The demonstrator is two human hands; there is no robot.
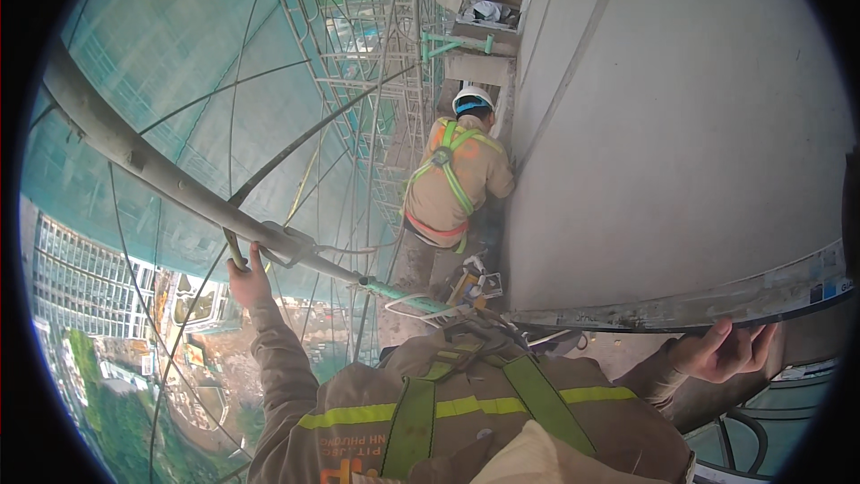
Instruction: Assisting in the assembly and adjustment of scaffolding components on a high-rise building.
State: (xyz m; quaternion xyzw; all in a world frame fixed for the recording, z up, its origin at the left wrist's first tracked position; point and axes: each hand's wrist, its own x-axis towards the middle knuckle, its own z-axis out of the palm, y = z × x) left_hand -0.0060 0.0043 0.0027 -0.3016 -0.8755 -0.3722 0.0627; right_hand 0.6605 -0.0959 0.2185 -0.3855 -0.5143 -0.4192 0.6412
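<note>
My left hand [250, 285] is raised at the scaffold, its fingers closed around the flattened end of a thin metal brace [235, 249], just under a thick grey pipe [193, 195]. On the other side, my right hand [727, 351] has its fingers curled at the lower edge of a long straightedge [645, 312]. The straightedge lies across the foot of the smooth grey wall [681, 125] and has stickers near its right end. Part of the right palm and the far side of the straightedge are hidden.
A co-worker [457, 170] in a white helmet and green harness crouches ahead, close to the wall. Tools [475, 285] lie behind that person. Scaffold frames [385, 63] and green netting [242, 116] stand left, with a deep drop to buildings [85, 278] below.
</note>
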